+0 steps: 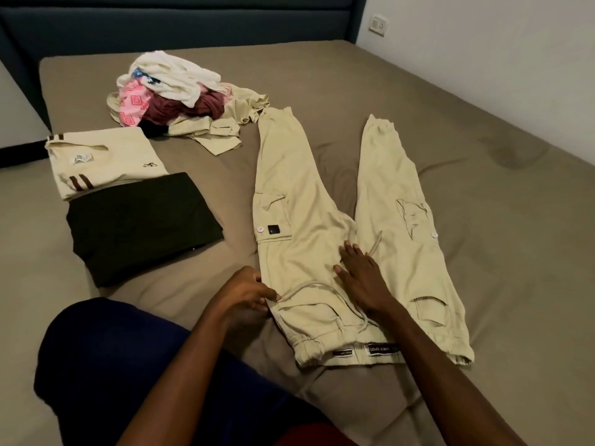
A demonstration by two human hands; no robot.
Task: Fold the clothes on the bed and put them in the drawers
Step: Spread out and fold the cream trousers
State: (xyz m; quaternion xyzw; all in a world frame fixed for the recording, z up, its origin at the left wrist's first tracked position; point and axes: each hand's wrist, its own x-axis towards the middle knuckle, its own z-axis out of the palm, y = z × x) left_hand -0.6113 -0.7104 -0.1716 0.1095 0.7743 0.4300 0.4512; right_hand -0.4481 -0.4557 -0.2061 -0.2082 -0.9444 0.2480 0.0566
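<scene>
Beige cargo trousers [309, 201] lie spread flat on the bed, legs pointing away, waistband nearest me. My left hand [248, 297] pinches the trousers' left edge near the hip pocket. My right hand [362, 275] lies flat with straight fingers on the crotch area, beside the drawstring. A folded cream shirt [106, 162] and a folded dark garment [141, 223] lie at the left. A pile of unfolded clothes [180, 94], white, pink, maroon and beige, sits further back.
The brown-sheeted bed [483, 204] fills the view, with a dark blue headboard [193, 24] behind and a white wall with a socket [378, 25] at the right. My knee in dark blue cloth [128, 365] rests on the near edge.
</scene>
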